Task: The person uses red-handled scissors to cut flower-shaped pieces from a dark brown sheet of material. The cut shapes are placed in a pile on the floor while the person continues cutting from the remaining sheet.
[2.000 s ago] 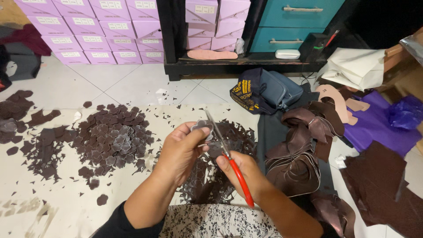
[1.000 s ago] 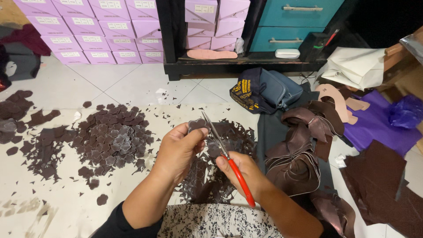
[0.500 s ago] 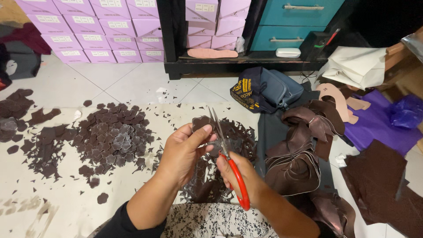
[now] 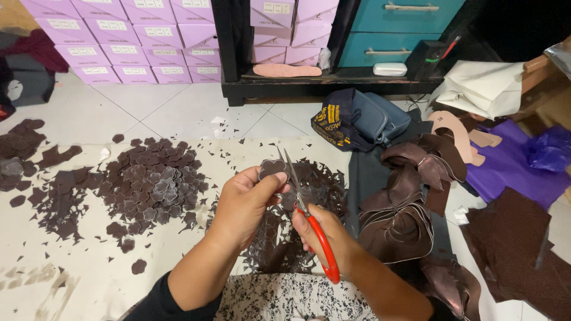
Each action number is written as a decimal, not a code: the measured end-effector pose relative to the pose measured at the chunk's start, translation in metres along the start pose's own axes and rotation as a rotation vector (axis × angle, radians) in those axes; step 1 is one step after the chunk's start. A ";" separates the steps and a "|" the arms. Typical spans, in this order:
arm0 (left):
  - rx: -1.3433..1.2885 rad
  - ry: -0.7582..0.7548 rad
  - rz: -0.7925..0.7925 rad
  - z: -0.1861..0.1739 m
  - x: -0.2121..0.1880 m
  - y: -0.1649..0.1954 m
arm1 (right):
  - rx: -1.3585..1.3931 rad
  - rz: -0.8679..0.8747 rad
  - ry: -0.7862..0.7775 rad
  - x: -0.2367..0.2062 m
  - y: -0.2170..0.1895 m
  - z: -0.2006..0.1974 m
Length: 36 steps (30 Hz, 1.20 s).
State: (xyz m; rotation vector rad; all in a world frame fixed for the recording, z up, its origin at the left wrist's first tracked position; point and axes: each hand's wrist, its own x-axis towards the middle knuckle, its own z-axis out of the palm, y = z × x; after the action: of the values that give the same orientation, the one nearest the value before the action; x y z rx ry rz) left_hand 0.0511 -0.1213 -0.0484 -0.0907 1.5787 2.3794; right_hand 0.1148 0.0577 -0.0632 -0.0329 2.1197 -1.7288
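Observation:
My left hand (image 4: 244, 205) pinches a small dark brown leather piece (image 4: 272, 169) between thumb and fingers, held above the floor. My right hand (image 4: 324, 235) grips red-handled scissors (image 4: 309, 217), whose blades point up and are slightly apart beside the piece's right edge. Below the hands lies a heap of brown offcuts (image 4: 279, 238). A mound of cut flower-shaped brown pieces (image 4: 151, 184) sits to the left on a pale sheet (image 4: 77, 267).
Brown leather strips (image 4: 404, 208) and larger brown sheets (image 4: 511, 249) lie to the right, with purple cloth (image 4: 511, 166) and a blue bag (image 4: 363, 119) beyond. Lilac boxes (image 4: 119, 41) and a dark shelf unit (image 4: 333, 77) stand at the back.
Both hands have shifted slightly right and nearer. The scissors swung more upright, and the leather piece turned in my left fingers as the blades worked along its edge.

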 end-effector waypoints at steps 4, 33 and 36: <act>-0.026 0.011 0.001 0.001 0.000 0.000 | 0.017 -0.069 0.007 0.005 0.009 -0.001; -0.039 -0.021 -0.060 -0.012 0.006 0.018 | 0.156 -0.027 -0.114 0.005 0.010 -0.013; 0.013 0.002 -0.072 -0.012 0.006 0.020 | 0.118 0.002 -0.103 0.007 0.011 -0.012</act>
State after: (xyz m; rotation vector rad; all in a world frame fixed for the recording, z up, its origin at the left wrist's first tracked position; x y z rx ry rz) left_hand 0.0390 -0.1384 -0.0366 -0.1451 1.5646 2.3147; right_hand 0.1073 0.0699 -0.0737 -0.0855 1.9413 -1.8076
